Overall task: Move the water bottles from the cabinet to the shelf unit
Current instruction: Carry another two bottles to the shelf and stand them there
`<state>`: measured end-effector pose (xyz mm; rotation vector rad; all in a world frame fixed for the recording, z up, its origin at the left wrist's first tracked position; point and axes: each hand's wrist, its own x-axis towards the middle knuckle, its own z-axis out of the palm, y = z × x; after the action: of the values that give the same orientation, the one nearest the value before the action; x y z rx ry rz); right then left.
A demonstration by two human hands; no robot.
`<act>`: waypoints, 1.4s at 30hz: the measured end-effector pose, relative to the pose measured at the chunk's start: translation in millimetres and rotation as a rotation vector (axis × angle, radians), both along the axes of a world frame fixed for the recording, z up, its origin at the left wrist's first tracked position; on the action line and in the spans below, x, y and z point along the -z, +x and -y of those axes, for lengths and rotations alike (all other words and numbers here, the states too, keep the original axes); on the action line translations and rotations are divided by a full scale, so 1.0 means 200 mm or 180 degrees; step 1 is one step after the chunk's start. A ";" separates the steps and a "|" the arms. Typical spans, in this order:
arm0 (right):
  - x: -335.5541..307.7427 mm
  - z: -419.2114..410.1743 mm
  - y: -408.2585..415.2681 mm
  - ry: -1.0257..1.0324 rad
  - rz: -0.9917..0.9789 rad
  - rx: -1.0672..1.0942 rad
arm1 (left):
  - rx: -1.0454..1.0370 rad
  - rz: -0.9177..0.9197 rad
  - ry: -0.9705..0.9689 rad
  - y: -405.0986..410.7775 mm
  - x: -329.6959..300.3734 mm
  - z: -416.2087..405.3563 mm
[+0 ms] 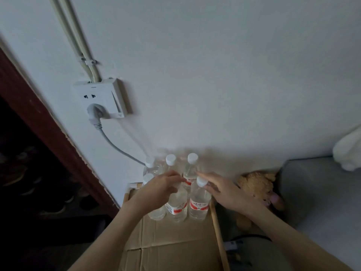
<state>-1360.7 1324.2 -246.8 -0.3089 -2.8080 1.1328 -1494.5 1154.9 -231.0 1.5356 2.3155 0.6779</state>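
Back bottles [162, 153] blurred | one bottle cap [176, 185] hidden under left hand [158, 189] | cabinet interior [29, 173] too dark | white cloth [349, 151] cut off at right edge

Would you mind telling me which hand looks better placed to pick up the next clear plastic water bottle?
Probably the left hand: its fingers already curl over a clear plastic white-capped water bottle in the front row. The right hand lies flat and open beside the neighbouring bottle.
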 end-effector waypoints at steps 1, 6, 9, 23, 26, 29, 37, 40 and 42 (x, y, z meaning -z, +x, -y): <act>0.00 0.00 0.00 0.0028 -0.0010 0.0049 | 0.0018 -0.0059 0.0006 -0.01 -0.01 0.00; -0.03 0.01 -0.03 0.0441 0.0152 0.0402 | -0.0225 -0.0524 -0.0100 -0.01 -0.02 -0.03; -0.04 0.02 -0.03 0.0591 0.0259 0.0398 | -0.0134 -0.0478 -0.0107 0.00 -0.02 -0.05; -0.08 0.03 -0.02 0.0602 0.0334 0.0401 | -0.0105 -0.0257 -0.0095 -0.05 -0.01 -0.03; -0.08 0.02 -0.01 0.0490 0.0450 0.0246 | 0.0066 -0.0289 -0.0180 -0.05 -0.01 -0.01; -0.08 0.01 0.02 0.0494 0.0546 -0.0001 | 0.0179 -0.0199 -0.0245 -0.07 -0.01 -0.01; -0.07 0.02 -0.01 0.0460 0.0384 0.0211 | 0.0010 -0.0130 -0.0178 -0.07 -0.02 -0.03; -0.06 0.03 -0.02 0.0507 0.0322 0.0345 | -0.0176 -0.0146 -0.0150 -0.06 -0.04 -0.03; -0.06 0.04 -0.03 0.0496 0.0348 0.0428 | -0.0234 -0.0179 -0.0148 -0.05 -0.05 -0.03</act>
<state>-1366.4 1317.1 -234.6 -0.5516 -2.8958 0.8896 -1505.4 1160.6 -220.7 1.4739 2.4221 0.6014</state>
